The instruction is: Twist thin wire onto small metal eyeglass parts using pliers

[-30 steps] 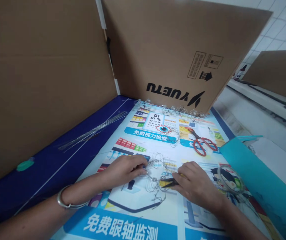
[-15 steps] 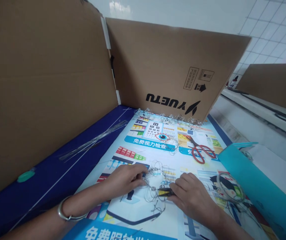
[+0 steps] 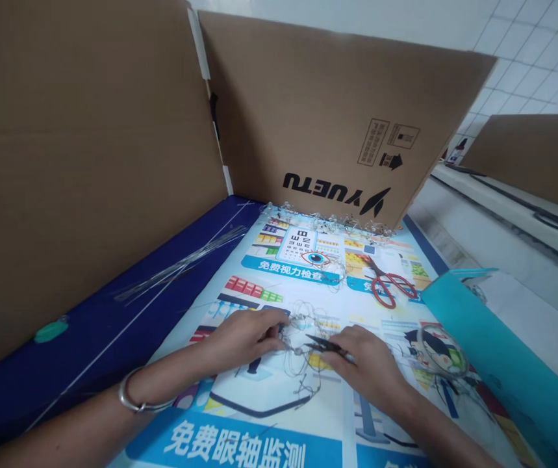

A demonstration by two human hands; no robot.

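My left hand [image 3: 244, 338] pinches the edge of a loose tangle of thin beaded wire [image 3: 303, 351] lying on a printed poster mat [image 3: 279, 390]. My right hand [image 3: 361, 361] holds small black-bladed snips [image 3: 325, 346], their tips pointing left into the wire near my left fingertips. Red-handled scissors [image 3: 390, 287] lie farther up the mat, out of reach of both hands' fingers. A metal bangle [image 3: 135, 396] circles my left wrist.
Cardboard panels [image 3: 88, 117] stand along the left and back of the mat. Beaded wire pieces [image 3: 327, 218] line the back edge. Straight wires [image 3: 181, 265] lie on blue cloth at left. A teal folder [image 3: 497, 351] and a wire loop [image 3: 439, 351] lie at right.
My hands have drawn closer together over the wire, and the snips now point more up and to the left. The whole view has shifted slightly with my head.
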